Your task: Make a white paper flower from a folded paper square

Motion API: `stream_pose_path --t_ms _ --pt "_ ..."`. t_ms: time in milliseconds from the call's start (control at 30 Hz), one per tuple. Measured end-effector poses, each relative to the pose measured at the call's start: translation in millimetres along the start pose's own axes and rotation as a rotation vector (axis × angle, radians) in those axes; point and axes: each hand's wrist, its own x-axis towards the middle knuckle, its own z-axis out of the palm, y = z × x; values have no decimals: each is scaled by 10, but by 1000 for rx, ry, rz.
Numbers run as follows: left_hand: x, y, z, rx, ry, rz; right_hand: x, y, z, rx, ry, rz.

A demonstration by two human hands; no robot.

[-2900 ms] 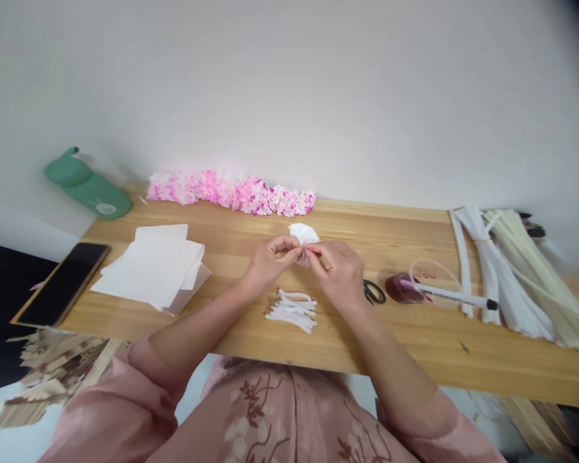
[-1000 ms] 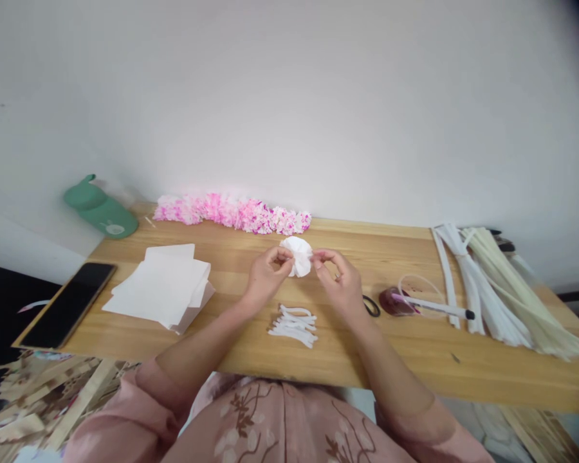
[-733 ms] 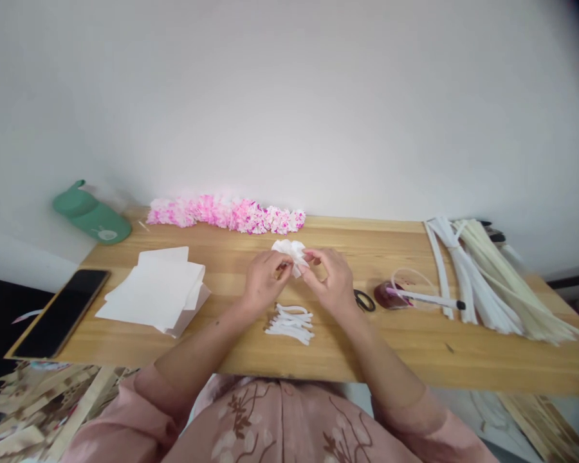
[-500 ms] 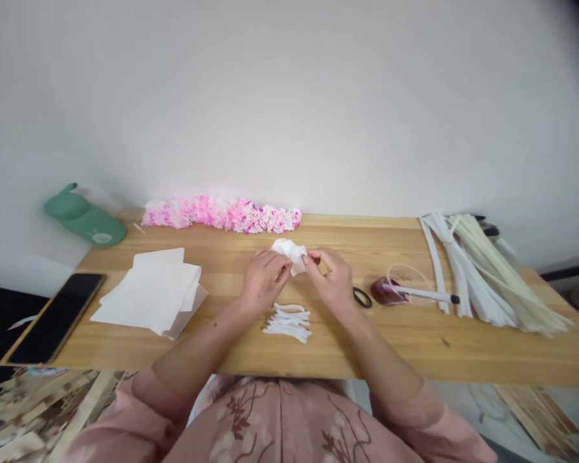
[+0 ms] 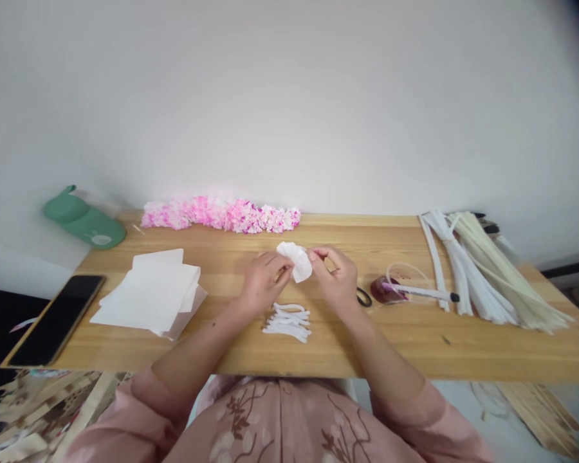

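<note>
Above the middle of the table, a white crinkled paper flower (image 5: 296, 260) is between my two hands. My left hand (image 5: 266, 278) is closed, its fingertips pinching the flower's lower left side. At the upper right edge, my right hand (image 5: 335, 273) pinches the paper between thumb and forefinger. Just below, several short white twisted strips (image 5: 287, 321) lie in a small pile between my forearms. Whatever is at the underside of the flower is hidden by my fingers.
White paper sheets (image 5: 147, 292) and a phone (image 5: 55, 319) lie left, below a green bottle (image 5: 84, 218). Pink-white paper flowers (image 5: 222, 214) line the wall. Right are a black ring (image 5: 364, 297), a jar of dark red liquid (image 5: 386, 290) with a brush (image 5: 424, 293), and long white strips (image 5: 468, 270).
The white flower has turned and shifted slightly right, its petals fuller on the right side. My right hand has moved a little right; my left hand stays almost in place.
</note>
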Motion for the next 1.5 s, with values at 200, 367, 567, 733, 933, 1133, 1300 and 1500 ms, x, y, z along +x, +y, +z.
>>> stream_pose_path --t_ms 200,367,567,733,933,1133,1300,1500 --pt "8 -5 -14 -82 16 -112 39 -3 -93 96 22 74" --pt "14 -10 -13 -25 20 -18 61 -19 -118 8 -23 -30" --pt "12 -14 -9 51 23 100 51 1 -86 -154 -114 -152" --pt "5 -22 6 69 25 158 37 56 -45 -155 -150 -113" --pt "-13 -9 3 -5 51 39 34 45 -29 -20 -177 2" --pt "-26 31 -7 -109 79 -134 26 22 -22 5 -180 6" --pt "-15 43 -1 -150 89 -228 11 26 -7 3 -208 -11" --pt "2 34 -6 -181 82 -236 4 38 -1 -1 -244 -42"
